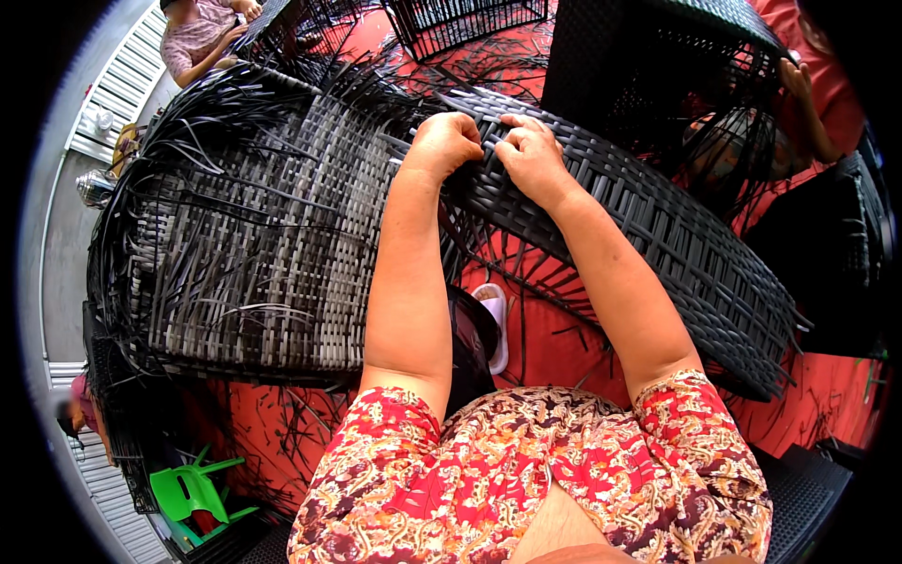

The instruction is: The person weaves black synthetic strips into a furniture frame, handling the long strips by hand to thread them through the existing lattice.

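Note:
A long, curved piece of dark grey wicker [648,221] lies slantwise in front of me, woven from flat plastic-looking strips. Both my hands are on its upper left part, close together. My left hand [443,146] is closed, its fingers curled down at the weave; whatever strip they pinch is hidden. Just to its right, my right hand [534,158] has its fingers bent and pressed onto the strips, thumb side toward the left hand. Left of my left arm stands a larger woven piece [272,226] in mottled grey and black, with loose strand ends bristling along its top and left side.
Cut strands litter the red floor covering [540,273]. A tall dark wicker piece [611,66] stands at the far right beside a person in red [827,75]. Another person [202,38] works at the far left. A green plastic stool [195,491] is at the lower left.

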The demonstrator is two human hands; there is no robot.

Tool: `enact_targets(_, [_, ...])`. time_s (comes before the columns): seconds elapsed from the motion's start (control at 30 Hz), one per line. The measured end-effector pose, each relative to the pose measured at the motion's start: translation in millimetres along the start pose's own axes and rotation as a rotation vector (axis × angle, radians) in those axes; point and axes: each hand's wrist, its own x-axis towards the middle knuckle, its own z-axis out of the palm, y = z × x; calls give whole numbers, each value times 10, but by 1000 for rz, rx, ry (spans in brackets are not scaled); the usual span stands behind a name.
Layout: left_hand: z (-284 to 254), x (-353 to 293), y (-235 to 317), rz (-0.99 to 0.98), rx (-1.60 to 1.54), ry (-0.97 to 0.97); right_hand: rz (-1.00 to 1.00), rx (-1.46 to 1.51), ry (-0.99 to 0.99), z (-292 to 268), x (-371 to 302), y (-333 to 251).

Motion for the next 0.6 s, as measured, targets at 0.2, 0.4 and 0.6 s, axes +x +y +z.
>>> enact_targets(0.2, [-3,4,75,-72,-74,53,26,-1,9,2,-30,-13])
enact_targets(0.4, [-6,81,10,-84,-228,-54,34,16,-24,-15,-27,-17])
enact_targets(0.6, [-39,59,45,-154,-360,-86,7,-54,-130,-42,-11,-35])
